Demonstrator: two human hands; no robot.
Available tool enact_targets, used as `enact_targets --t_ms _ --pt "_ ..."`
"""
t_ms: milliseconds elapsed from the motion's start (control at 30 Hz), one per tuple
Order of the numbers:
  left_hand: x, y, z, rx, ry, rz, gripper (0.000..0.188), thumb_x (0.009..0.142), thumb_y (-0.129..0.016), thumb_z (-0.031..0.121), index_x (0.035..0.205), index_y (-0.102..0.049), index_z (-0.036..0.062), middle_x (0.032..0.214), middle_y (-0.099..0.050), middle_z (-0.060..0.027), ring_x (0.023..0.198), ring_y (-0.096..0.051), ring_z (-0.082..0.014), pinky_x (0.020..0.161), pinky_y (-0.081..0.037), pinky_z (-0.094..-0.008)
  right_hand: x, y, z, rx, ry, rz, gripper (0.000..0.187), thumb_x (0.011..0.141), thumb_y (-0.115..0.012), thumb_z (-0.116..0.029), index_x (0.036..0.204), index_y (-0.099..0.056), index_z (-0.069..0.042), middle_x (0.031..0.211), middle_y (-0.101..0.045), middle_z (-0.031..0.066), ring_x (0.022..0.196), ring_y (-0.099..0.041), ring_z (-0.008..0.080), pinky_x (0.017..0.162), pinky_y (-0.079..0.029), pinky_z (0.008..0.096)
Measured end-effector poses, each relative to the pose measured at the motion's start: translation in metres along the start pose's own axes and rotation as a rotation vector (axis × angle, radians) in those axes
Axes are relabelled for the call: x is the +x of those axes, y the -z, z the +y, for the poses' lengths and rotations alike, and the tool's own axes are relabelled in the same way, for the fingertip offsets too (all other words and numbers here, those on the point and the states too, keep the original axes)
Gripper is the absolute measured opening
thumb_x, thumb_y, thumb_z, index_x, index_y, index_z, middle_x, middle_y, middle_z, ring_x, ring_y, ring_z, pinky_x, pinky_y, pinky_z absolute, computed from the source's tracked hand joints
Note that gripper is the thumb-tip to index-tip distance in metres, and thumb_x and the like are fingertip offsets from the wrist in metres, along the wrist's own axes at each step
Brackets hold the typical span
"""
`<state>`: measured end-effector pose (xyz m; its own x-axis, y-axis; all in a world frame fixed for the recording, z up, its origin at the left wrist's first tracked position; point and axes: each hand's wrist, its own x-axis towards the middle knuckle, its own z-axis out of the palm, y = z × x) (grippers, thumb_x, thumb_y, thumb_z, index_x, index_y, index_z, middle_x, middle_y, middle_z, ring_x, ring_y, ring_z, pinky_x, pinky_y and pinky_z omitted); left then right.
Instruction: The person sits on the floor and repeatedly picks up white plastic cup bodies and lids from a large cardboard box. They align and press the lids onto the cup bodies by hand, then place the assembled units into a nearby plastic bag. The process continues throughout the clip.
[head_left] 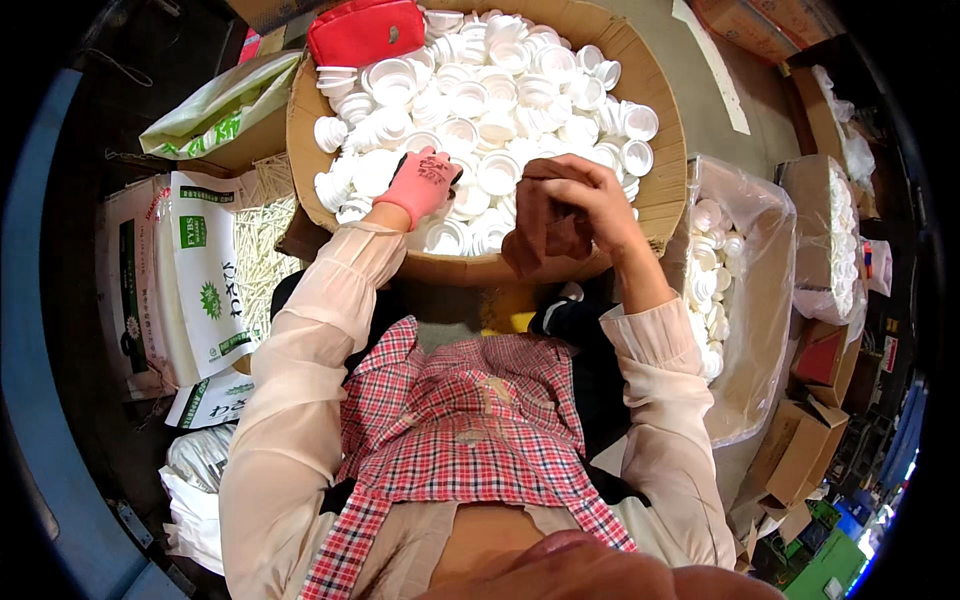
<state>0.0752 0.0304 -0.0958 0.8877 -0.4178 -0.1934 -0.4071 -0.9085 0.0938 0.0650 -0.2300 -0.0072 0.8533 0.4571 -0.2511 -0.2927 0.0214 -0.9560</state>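
A large cardboard box [655, 130] in front of me is heaped with white plastic caps [497, 172], round with flanged rims. My left hand [422, 183], in a pink glove with a dark palm side, rests over the caps at the near left of the heap. Its fingers curl inward, and whatever they hold is hidden. My bare right hand [585, 195] grips a crumpled brown cloth [545, 225] above the box's near right edge. A red zippered pouch [365, 32] lies on the heap at the far left.
At right, a box lined with clear plastic [745, 370] holds more white pieces [707, 280]. Left of me, a printed white bag [205, 270] adjoins many thin pale sticks [264, 235]. An open cardboard carton [798, 450] stands at lower right, and a blue edge [40, 250] runs along the far left.
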Motion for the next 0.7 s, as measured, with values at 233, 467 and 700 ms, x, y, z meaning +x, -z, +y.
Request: enact_targets --t_ms 233,467,700 --pt "-0.025 0.067 0.029 -0.297 -0.295 0.400 0.029 0.074 -0.068 0.009 0.102 -0.061 0.0084 0.106 -0.059 -0.0081 0.110 -0.051 -0.0286 0.092 -0.040 -0.0388 0.007 -0.028 0.025 -0.971 0.719 0.199 0.036 0.074 -0.073 -0.015 0.107 -0.061 -0.010 0.102 -0.055 0.0115 0.084 -0.061 0.0328 0.070 -0.051 0.0388" --pt "-0.025 0.065 0.050 -1.757 -0.154 0.536 0.054 0.097 -0.051 0.030 0.142 -0.029 0.0075 0.129 -0.049 -0.0117 0.114 -0.050 -0.0207 0.095 -0.043 -0.0323 -0.004 -0.056 -0.004 -0.905 0.833 0.324 0.042 0.068 -0.071 -0.001 0.108 -0.062 -0.007 0.095 -0.059 0.0112 0.081 -0.063 0.0297 0.068 -0.052 0.0347" --pt "-0.027 0.068 0.027 -1.892 -0.301 0.440 0.048 0.103 -0.029 0.037 0.129 -0.044 -0.0004 0.120 -0.058 -0.0176 0.105 -0.060 -0.0299 0.093 -0.049 -0.0389 0.003 -0.068 0.002 -1.318 1.151 0.352 0.050 0.066 -0.068 -0.005 0.115 -0.062 -0.012 0.103 -0.057 0.0075 0.078 -0.059 0.0246 0.065 -0.051 0.0339"
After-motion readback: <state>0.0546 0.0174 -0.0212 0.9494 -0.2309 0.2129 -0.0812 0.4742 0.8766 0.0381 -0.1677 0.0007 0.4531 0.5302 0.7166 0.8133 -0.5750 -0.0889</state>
